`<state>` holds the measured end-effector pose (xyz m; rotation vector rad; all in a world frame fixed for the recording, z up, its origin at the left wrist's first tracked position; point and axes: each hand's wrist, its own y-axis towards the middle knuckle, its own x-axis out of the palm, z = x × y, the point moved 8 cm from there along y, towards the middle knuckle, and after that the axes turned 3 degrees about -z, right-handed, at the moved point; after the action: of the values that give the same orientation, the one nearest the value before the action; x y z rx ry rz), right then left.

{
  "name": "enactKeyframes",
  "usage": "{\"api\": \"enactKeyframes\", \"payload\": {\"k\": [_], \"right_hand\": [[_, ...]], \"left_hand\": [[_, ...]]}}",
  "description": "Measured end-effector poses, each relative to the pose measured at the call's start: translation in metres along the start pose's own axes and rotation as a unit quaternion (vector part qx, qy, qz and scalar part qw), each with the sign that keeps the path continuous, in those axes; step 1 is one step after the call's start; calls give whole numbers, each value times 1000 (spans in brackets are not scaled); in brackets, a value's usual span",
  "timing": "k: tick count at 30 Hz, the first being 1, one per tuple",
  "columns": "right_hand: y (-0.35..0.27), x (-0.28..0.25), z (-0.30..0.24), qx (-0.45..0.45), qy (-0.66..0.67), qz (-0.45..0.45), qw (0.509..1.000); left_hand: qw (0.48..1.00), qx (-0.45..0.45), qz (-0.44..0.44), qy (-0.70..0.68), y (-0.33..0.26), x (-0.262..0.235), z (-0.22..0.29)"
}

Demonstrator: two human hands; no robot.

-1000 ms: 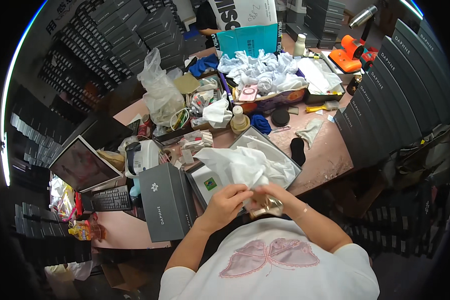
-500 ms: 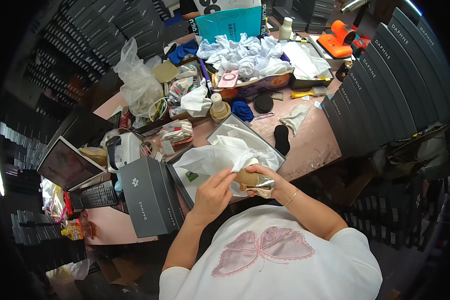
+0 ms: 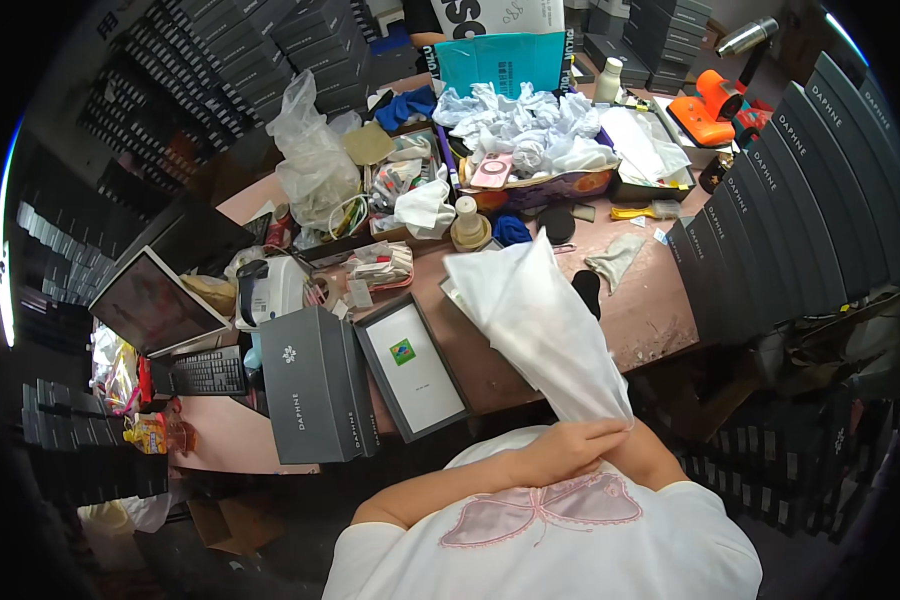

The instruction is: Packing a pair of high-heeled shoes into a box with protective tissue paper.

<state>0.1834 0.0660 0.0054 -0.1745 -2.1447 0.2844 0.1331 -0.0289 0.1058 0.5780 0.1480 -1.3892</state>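
Note:
A large sheet of white tissue paper (image 3: 540,320) is spread and lifted in front of me, slanting from the middle of the table toward my chest. My left hand (image 3: 575,442) reaches across my body, its fingers pinched on the paper's near end. My right forearm (image 3: 650,455) runs up behind the paper. The sheet hides my right hand and whatever it may hold. Left of the paper lies a shallow dark grey shoebox part (image 3: 460,395) with a white inside and a small green sticker (image 3: 402,351). No shoe shows.
Closed grey shoeboxes (image 3: 315,390) stand at the left, near a keyboard (image 3: 210,371) and a monitor (image 3: 160,300). Tall shoebox stacks (image 3: 760,210) line the right side. Farther back are a carton of crumpled white paper (image 3: 530,185), a yellow brush (image 3: 645,210) and a black sock-like piece (image 3: 587,292).
The tissue paper has come up out of the box, baring its inside. My left hand has moved right and nearer. The tan shoe with the clear part, formerly in my hands, is out of sight.

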Motion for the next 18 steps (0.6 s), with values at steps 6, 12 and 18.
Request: {"api": "enactKeyframes", "payload": {"k": [6,12,18], "right_hand": [[-12,19,9,-33,-456,-43,888],[0,75,105,-69,-705,-240,663],[-6,21,63,147,-303,-236,912]], "left_hand": [[898,-173,401,-52,-81,-94,-23],[639,-182,573,-481,-165,-91,-112],[804,-305,511,-2,-243,-196,-50]]}}
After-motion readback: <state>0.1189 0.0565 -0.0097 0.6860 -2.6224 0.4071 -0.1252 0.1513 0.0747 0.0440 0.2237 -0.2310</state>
